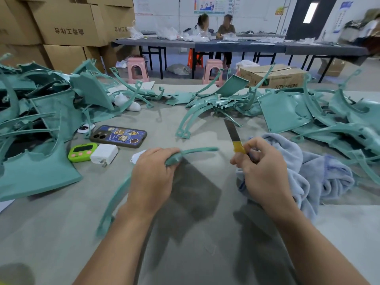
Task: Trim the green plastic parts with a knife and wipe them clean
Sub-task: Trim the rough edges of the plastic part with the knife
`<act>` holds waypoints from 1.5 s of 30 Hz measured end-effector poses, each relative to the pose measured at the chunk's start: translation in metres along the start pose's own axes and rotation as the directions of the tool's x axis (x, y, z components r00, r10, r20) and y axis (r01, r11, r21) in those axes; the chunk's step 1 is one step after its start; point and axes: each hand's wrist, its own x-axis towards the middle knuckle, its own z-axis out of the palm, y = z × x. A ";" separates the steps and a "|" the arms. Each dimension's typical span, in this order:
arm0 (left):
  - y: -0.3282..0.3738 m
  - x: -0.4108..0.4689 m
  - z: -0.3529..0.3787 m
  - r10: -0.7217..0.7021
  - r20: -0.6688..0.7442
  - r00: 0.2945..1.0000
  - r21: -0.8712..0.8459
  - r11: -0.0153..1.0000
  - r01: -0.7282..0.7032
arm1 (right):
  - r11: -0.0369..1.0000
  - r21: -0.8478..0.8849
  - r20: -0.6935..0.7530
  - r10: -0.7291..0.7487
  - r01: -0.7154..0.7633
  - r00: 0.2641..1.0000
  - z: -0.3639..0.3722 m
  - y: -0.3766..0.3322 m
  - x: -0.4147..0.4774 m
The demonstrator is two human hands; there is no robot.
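curved green plastic strip (pixel 193 150) held mid-table, gripped by left hand (pixel 152 175). right hand (pixel 261 169) grips knife (pixel 233 133) over blue cloth (pixel 308 173). green parts heaped at left edge (pixel 41 124) and far-right corner (pixel 329 118); phone (pixel 119 136) left.

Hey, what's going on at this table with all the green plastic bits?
A person is partway through a trimming job. The left hand grips a curved green strip. The right hand holds a knife by its yellow-taped handle, blade pointing away and not touching the strip. A blue cloth lies bunched by the right hand, and heaps of green parts sit on both sides.
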 end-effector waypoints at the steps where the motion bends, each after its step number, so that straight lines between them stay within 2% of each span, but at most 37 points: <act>1: 0.001 0.000 0.000 -0.041 -0.066 0.997 -0.024 0.999 0.040 | 1.000 0.020 0.005 -0.003 0.003 1.000 0.001 -0.001 -0.001; 3: 0.000 -0.001 0.002 -0.137 -0.111 0.984 -0.047 0.990 0.133 | 1.000 0.026 0.057 0.012 -0.014 0.998 0.005 0.000 -0.003; 6: -0.003 0.003 0.002 -0.206 -0.069 0.976 -0.085 0.976 0.200 | 0.999 -0.029 0.113 0.017 -0.013 0.993 0.012 0.002 -0.008; 13: -0.005 0.002 0.004 -0.162 -0.110 0.981 -0.091 0.984 0.152 | 0.998 -0.029 0.113 -0.048 0.052 0.992 0.021 0.000 -0.006; 16: -0.004 0.001 0.004 -0.111 -0.107 0.988 -0.055 0.993 0.106 | 0.998 -0.051 0.115 0.040 -0.034 0.993 0.021 0.008 0.002; 18: -0.001 -0.001 0.004 -0.072 -0.098 0.993 -0.030 0.997 0.070 | 0.992 0.028 0.091 0.120 -0.123 0.989 0.016 0.014 0.008; 21: -0.002 -0.003 0.004 -0.071 -0.084 0.994 -0.028 0.997 0.069 | 0.978 0.187 0.155 0.058 -0.087 0.986 0.016 0.012 0.005; 23: -0.002 -0.003 0.005 -0.070 -0.077 0.995 -0.015 0.997 0.069 | 0.988 0.140 0.177 0.045 -0.070 0.983 0.017 0.013 0.005; 25: 0.000 -0.003 0.004 -0.042 -0.090 0.995 0.003 0.999 0.042 | 0.988 0.089 0.138 0.114 -0.127 0.984 0.014 0.019 0.011; 27: 0.002 -0.004 0.004 -0.016 -0.098 0.995 0.010 1.000 0.017 | 0.981 0.126 0.133 0.129 -0.146 0.983 0.011 0.021 0.014; 29: 0.001 -0.003 0.003 -0.047 -0.077 0.996 -0.017 0.999 0.045 | 0.974 0.198 0.189 0.073 -0.111 0.979 0.012 0.020 0.012; 31: 0.000 -0.002 0.003 -0.051 -0.071 0.996 -0.040 0.998 0.048 | 0.982 0.152 0.216 0.077 -0.112 0.973 0.013 0.020 0.010; 34: 0.001 -0.005 0.005 -0.018 -0.096 0.995 -0.015 1.000 0.017 | 0.987 -0.056 0.113 0.155 -0.149 0.981 0.005 0.031 0.020; 35: 0.001 -0.004 0.005 -0.040 -0.099 0.994 -0.031 0.999 0.037 | 0.985 -0.054 0.091 0.170 -0.166 0.981 0.002 0.034 0.021; 38: 0.000 -0.001 0.002 -0.095 -0.116 0.989 -0.094 0.992 0.084 | 0.972 0.146 0.106 0.167 -0.181 0.980 0.002 0.033 0.019; 40: 0.003 0.002 0.001 -0.185 -0.126 0.975 -0.276 0.950 0.145 | 0.952 0.252 0.118 0.146 -0.172 0.982 0.004 0.030 0.018; 42: 0.006 0.005 0.003 -0.360 -0.079 0.930 -0.440 0.849 0.292 | 0.926 0.336 0.122 0.137 -0.171 0.983 0.004 0.028 0.020; 43: 0.005 0.007 0.004 -0.462 0.005 0.887 -0.490 0.772 0.405 | 0.914 0.370 0.127 0.125 -0.164 0.984 0.004 0.026 0.020; 44: 0.002 0.008 0.005 -0.548 0.153 0.823 -0.526 0.659 0.537 | 0.905 0.398 0.138 0.104 -0.151 0.985 0.004 0.024 0.020; 45: 0.001 0.009 0.006 -0.573 0.351 0.741 -0.532 0.528 0.661 | 0.900 0.415 0.152 0.073 -0.130 0.986 0.004 0.022 0.020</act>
